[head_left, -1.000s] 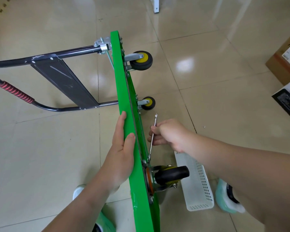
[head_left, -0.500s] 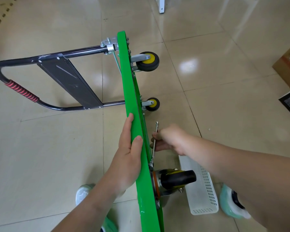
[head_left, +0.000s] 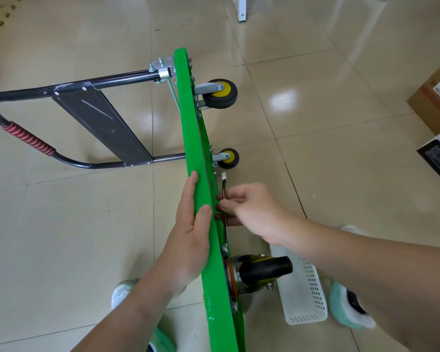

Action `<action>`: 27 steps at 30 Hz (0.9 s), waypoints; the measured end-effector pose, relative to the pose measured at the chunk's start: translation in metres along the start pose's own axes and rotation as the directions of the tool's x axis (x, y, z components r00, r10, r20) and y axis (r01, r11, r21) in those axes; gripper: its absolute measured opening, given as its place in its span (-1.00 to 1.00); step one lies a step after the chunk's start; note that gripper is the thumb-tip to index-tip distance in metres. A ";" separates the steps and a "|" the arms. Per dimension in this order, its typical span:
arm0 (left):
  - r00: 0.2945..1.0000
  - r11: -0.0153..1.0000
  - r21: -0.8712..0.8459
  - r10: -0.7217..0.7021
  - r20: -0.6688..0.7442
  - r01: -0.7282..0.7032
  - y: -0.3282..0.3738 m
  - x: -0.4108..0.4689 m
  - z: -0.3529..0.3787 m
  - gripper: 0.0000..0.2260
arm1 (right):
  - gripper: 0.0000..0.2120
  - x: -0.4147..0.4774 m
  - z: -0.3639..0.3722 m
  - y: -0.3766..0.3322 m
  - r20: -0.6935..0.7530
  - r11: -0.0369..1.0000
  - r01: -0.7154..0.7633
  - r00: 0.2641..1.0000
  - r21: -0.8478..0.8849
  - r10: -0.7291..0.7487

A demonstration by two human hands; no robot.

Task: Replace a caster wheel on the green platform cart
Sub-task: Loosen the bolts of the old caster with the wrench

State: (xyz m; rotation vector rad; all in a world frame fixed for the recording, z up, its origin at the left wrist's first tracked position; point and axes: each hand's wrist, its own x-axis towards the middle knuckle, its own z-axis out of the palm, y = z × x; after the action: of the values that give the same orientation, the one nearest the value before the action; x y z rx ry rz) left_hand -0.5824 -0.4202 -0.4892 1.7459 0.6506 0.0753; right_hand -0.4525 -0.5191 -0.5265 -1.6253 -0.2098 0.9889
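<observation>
Bolt-turning on the mount: left hand (head_left: 191, 240), fingers straight, steadies the upended green platform cart (head_left: 188, 118); right hand (head_left: 252, 212) pinches the wrench (head_left: 224, 185) at 11 o'clock of the caster wheel (head_left: 264, 269), probably needing another swing.

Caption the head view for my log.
Left hand steadies the green cart on edge; right hand holds a wrench above the near caster.

Deck (head_left: 188, 123): green. Handle (head_left: 117, 78): black, with a red spiral-ribbed grip (head_left: 29, 138). Far wheels (head_left: 220, 94): black tyres, yellow hubs. Near caster (head_left: 267, 267): black, orange ring at its base. Wrench (head_left: 224, 185): silver. Basket (head_left: 302, 288): white, perforated. Floor (head_left: 341, 174): beige tiles. Shoes (head_left: 346, 308): mint green.
</observation>
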 end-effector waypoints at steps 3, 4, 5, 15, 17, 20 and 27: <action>1.000 1.000 0.000 0.001 -0.005 -0.001 -0.001 0.001 0.001 -0.49 | -0.75 -0.026 -0.001 0.004 -0.039 0.991 0.133 0.990 -0.002 -0.133; 1.000 1.000 0.004 0.004 -0.005 -0.004 -0.002 0.001 0.001 -0.49 | -0.70 -0.034 -0.001 0.005 -0.046 0.986 0.168 0.985 0.007 -0.167; 1.000 1.000 0.008 0.007 -0.007 -0.007 -0.002 0.001 0.001 -0.49 | -0.66 -0.043 -0.002 0.005 -0.048 0.980 0.199 0.979 0.016 -0.198; 1.000 1.000 0.010 -0.008 -0.028 0.009 0.001 0.000 0.003 -0.50 | -0.89 -0.018 -0.026 -0.009 -0.171 0.989 0.019 0.985 0.148 0.007; 1.000 1.000 0.014 -0.013 -0.018 0.013 0.001 0.000 0.003 -0.51 | -0.88 -0.007 -0.029 -0.004 -0.147 0.983 -0.084 0.983 0.166 0.109; 1.000 1.000 0.012 -0.012 -0.009 0.012 0.000 0.000 0.001 -0.50 | -0.77 0.003 -0.026 0.003 -0.114 0.966 -0.174 0.973 0.191 0.198; 1.000 1.000 0.012 -0.004 -0.002 0.004 0.000 0.000 0.000 -0.48 | -0.65 0.021 -0.015 0.007 -0.070 0.936 -0.275 0.953 0.222 0.296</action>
State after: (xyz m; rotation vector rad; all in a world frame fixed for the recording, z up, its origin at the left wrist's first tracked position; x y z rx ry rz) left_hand -0.5824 -0.4197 -0.4890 1.7559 0.6576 0.0704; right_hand -0.4312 -0.5191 -0.5433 -1.5317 0.2026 1.1038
